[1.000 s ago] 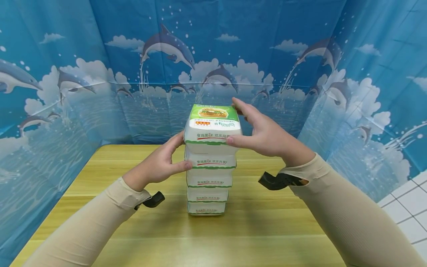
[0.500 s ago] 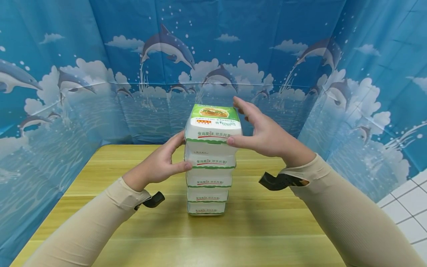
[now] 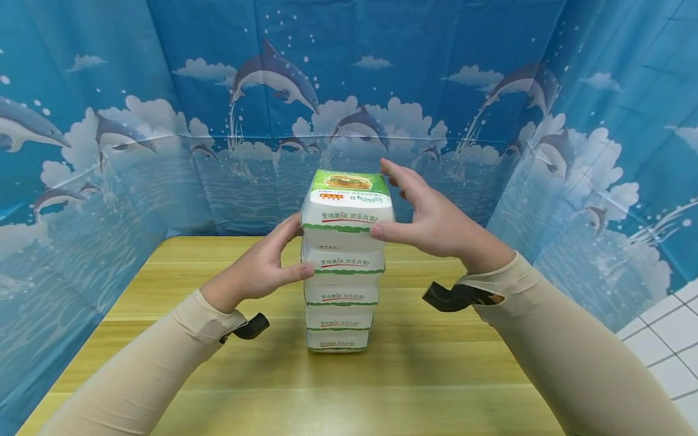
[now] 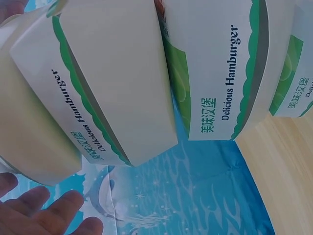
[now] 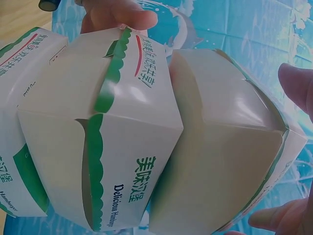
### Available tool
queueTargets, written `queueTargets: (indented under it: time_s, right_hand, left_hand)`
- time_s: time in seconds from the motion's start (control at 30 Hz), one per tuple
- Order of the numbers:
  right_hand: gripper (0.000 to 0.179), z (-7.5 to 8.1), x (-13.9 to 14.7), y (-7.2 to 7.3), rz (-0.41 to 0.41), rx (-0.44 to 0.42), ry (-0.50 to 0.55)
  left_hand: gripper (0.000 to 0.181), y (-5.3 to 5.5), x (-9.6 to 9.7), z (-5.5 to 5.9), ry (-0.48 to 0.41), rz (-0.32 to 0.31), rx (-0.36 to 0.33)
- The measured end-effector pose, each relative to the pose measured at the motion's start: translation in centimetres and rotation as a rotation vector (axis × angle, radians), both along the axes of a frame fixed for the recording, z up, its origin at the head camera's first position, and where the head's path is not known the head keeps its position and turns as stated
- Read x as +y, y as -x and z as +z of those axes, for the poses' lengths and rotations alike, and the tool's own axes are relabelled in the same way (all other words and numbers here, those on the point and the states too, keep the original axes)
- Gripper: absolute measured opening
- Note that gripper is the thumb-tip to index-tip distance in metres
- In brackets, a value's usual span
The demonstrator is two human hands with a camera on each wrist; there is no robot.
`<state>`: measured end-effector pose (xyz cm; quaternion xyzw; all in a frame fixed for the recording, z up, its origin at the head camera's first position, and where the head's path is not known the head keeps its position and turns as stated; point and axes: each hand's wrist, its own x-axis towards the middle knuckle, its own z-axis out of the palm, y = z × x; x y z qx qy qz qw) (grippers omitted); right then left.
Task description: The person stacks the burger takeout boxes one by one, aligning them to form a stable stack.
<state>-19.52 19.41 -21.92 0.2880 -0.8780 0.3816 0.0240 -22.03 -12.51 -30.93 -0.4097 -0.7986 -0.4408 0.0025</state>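
Note:
A tall stack of white and green cardboard hamburger boxes (image 3: 342, 287) stands on the wooden table. Its top box (image 3: 349, 213) carries a burger picture on a green lid. My left hand (image 3: 263, 264) is at the stack's left side, thumb against the front edge of the second box (image 3: 346, 257). The left fingers run back along the side, partly hidden; in the left wrist view, left fingertips (image 4: 68, 203) are spread. Around the top box's right side is my right hand (image 3: 431, 221), with the thumb at its front corner and the straight fingers by its back corner.
The yellowish wooden table (image 3: 191, 363) extends on both sides of the stack. A blue dolphin-print curtain (image 3: 180, 121) surrounds it at the back and sides. Black wrist devices sit under both sleeves, such as the right one (image 3: 452, 297). White floor tiles (image 3: 671, 351) show at the right.
The top box has turned slightly and its front edge has moved a little farther back, so more lettering shows left of the right thumb. Both hands stay almost in place.

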Motion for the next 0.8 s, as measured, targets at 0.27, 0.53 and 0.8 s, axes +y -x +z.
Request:
queueTargets:
  time_s: [0.27, 0.53, 0.8]
  right_hand:
    - [0.102, -0.04, 0.04, 0.08, -0.002, 0.000, 0.001]
    - [0.102, -0.04, 0.10, 0.13, -0.001, 0.009, 0.001]
    - [0.107, -0.25, 0.85, -0.11, -0.009, 0.040, 0.030]
  left_hand:
    - [0.089, 0.07, -0.12, -0.02, 0.007, 0.025, -0.011]
    - [0.091, -0.04, -0.16, -0.02, -0.004, 0.022, -0.019]
    - [0.097, -0.05, -0.60, -0.03, -0.004, 0.051, -0.034]
